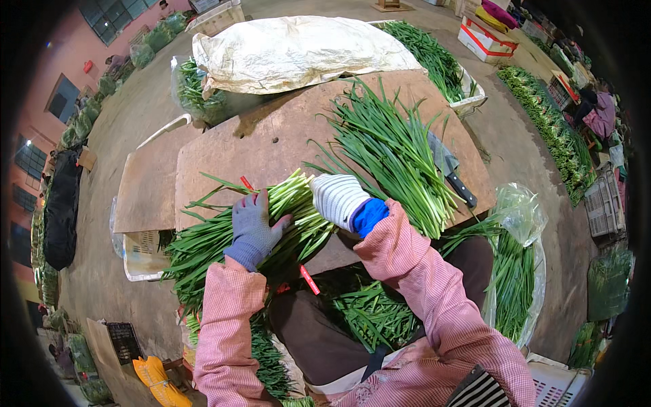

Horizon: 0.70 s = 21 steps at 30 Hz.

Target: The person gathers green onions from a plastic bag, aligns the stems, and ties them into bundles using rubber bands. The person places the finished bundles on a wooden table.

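Observation:
A bunch of garlic chives lies at the near edge of the wooden board, its pale stem ends toward the right. My left hand, in a grey-blue knit glove, grips it from above, thumb toward the stem ends. My right hand, in a white striped glove, is curled against those cut ends; its fingertips are hidden. Red printed bands show beside the bunch. Right of my hands lies a loose pile of garlic chives. Partly under that pile's right side is a cleaver with a black handle.
Behind the board a white woven sheet covers a heap beside a crate of chives. A plastic bag of chives stands at my right. Cut leaves lie between my knees. Another person sits far right.

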### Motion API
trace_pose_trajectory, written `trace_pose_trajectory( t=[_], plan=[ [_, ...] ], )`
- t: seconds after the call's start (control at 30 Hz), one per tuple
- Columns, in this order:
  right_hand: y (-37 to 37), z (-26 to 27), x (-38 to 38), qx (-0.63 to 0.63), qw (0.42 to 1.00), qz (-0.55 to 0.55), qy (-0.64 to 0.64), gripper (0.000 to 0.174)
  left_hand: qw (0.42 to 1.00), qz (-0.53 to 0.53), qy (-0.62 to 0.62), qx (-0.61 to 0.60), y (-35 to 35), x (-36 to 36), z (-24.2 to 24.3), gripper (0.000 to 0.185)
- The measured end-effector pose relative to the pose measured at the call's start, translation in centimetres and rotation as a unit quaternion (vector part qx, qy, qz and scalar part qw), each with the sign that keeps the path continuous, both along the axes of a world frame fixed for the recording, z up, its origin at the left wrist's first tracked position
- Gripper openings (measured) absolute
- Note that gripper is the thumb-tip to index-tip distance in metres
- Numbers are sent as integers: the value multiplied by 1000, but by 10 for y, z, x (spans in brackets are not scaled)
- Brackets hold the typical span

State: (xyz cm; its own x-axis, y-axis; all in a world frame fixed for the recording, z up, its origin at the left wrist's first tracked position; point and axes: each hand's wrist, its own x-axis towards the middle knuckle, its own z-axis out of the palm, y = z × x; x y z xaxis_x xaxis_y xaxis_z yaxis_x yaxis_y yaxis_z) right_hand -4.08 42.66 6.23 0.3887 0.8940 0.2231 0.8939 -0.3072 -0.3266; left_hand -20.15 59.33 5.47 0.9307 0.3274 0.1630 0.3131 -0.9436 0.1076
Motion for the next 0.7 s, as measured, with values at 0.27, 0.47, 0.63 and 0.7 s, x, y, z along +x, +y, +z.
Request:
trace_pose_trajectory(
  t=[0.27, 0.47, 0.63, 0.7],
  plan=[
    [1, 4, 12, -20, 999, -33, 25, 17, 1000, -9, 20, -2, 0, -3, 5, 71],
    [7, 0, 0, -11, 999, -26, 16, 18, 1000, -15, -3, -1, -2, -1, 3, 68],
    [-18, 1, 25, -43, 996, -51, 57, 27, 999, -9, 35, 10, 1, 4, 5, 56],
    [-31, -2, 29, -30, 997, -64, 37, 26, 999, -8, 49, 14, 4, 8, 6, 50]
  ],
)
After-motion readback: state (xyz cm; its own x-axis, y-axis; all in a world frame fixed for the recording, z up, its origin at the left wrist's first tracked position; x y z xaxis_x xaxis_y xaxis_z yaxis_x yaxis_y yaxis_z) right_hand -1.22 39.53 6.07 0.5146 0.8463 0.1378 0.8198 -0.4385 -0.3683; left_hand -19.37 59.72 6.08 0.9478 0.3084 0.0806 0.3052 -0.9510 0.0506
